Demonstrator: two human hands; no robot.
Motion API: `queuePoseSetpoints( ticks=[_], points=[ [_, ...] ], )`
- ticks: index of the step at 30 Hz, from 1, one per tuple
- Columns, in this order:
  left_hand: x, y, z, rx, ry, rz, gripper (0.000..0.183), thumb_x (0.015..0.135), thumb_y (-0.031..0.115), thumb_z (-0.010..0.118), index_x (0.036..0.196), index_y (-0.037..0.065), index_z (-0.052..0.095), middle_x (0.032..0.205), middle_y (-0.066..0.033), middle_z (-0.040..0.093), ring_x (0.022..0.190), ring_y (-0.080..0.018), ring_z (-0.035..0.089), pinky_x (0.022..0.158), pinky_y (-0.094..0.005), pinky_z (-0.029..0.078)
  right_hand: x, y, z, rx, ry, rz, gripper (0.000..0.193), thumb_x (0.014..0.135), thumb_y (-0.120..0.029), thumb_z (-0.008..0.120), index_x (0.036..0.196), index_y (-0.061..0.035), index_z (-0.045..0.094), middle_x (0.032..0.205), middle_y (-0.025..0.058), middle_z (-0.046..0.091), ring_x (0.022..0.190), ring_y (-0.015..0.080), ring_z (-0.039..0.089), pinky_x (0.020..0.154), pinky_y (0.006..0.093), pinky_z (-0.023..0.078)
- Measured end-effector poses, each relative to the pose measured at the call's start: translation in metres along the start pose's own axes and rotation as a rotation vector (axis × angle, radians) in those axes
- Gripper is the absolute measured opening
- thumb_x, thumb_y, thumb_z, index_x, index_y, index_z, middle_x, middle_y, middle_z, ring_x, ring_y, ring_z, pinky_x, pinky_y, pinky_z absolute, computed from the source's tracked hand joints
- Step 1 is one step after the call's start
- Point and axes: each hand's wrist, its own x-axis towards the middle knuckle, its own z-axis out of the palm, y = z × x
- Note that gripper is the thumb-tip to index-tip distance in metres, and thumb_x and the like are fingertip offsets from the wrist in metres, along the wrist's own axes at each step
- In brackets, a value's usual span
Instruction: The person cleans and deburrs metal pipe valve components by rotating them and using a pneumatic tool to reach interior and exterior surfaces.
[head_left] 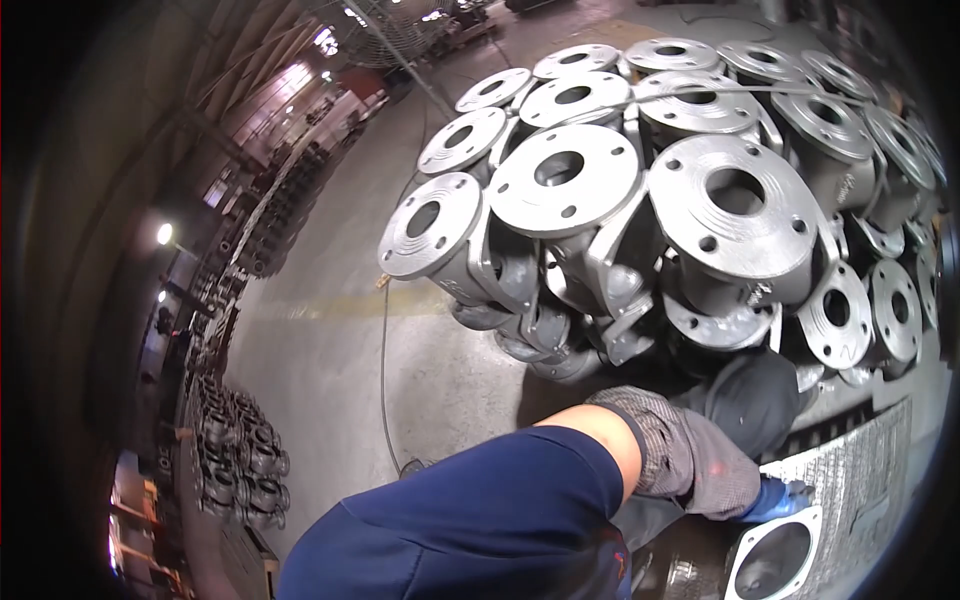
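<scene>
My left arm, in a navy short sleeve and a checked grey oversleeve, reaches across to the lower right. My left hand (pixel 778 500), in a blue glove, is closed at the upper edge of a flanged valve body (pixel 738 572). This casting has a pale, squarish flange around a wide round bore; its lower part is cut off by the picture's edge. Some of my fingers are hard to make out. A silvery, ribbed sheet-like surface (pixel 865 470) lies beside the hand. My right hand is out of sight.
Ahead rises a stack of grey flanged valve bodies (pixel 735 205), layered, with round drilled flanges facing up. Something dark and rounded (pixel 755 400) sits below it, beyond my forearm. A cable (pixel 384 370) runs over the concrete floor (pixel 310 350). More castings (pixel 240 450) stand at the left.
</scene>
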Motion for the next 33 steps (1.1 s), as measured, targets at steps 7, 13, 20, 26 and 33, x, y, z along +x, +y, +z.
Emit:
queuePoseSetpoints(
  ticks=[7,13,20,26,33],
  points=[
    [0.003,-0.003,-0.01,-0.248,0.008,0.01,0.051,0.097,0.04,0.035,0.135,0.006,0.04,0.134,-0.0144,0.043,0.122,-0.0238,0.04,0.105,-0.0335,0.029,0.031,-0.006,0.023,-0.034,-0.077,-0.035,0.049,0.087,-0.023,0.057,0.125,0.0064,0.046,0.115,0.0187,0.058,0.103,0.0256,0.057,0.089,0.035,0.046],
    [0.004,-0.012,-0.008,-0.597,-0.052,-0.027,0.047,0.098,0.035,0.035,0.132,0.003,0.043,0.129,-0.0139,0.048,0.116,-0.0219,0.044,0.102,-0.0316,0.032,0.033,-0.005,0.023,-0.081,-0.069,-0.06,0.047,0.085,-0.019,0.06,0.123,0.0055,0.047,0.113,0.0172,0.059,0.101,0.0241,0.058,0.087,0.0345,0.048],
    [0.004,-0.029,0.006,-1.161,-0.147,-0.154,0.043,0.099,0.029,0.035,0.129,0.0,0.045,0.124,-0.0132,0.053,0.11,-0.0197,0.049,0.099,-0.0294,0.036,-0.001,0.039,-0.035,-0.187,0.006,-0.111,0.046,0.083,-0.015,0.063,0.122,0.0043,0.049,0.11,0.0155,0.061,0.098,0.0225,0.06,0.085,0.0339,0.049],
    [-0.014,0.016,-0.034,-0.941,-0.061,-0.418,0.045,0.095,0.041,0.046,0.119,0.004,0.054,0.101,-0.0122,0.063,0.077,-0.0226,0.065,0.067,-0.0334,0.054,-0.034,0.052,-0.06,-0.229,0.194,0.018,0.04,0.086,-0.004,0.055,0.124,0.0034,0.047,0.108,0.0141,0.062,0.095,0.0203,0.062,0.082,0.0291,0.05],
    [-0.039,0.019,-0.017,-0.816,-0.123,-0.341,0.045,0.094,0.041,0.043,0.126,0.009,0.045,0.111,-0.012,0.057,0.082,-0.0287,0.063,0.071,-0.0415,0.055,-0.072,0.057,-0.06,-0.203,0.446,-0.046,0.029,0.092,-0.008,0.043,0.115,0.0073,0.053,0.108,0.0199,0.061,0.099,0.022,0.06,0.085,0.0305,0.046]
  ],
)
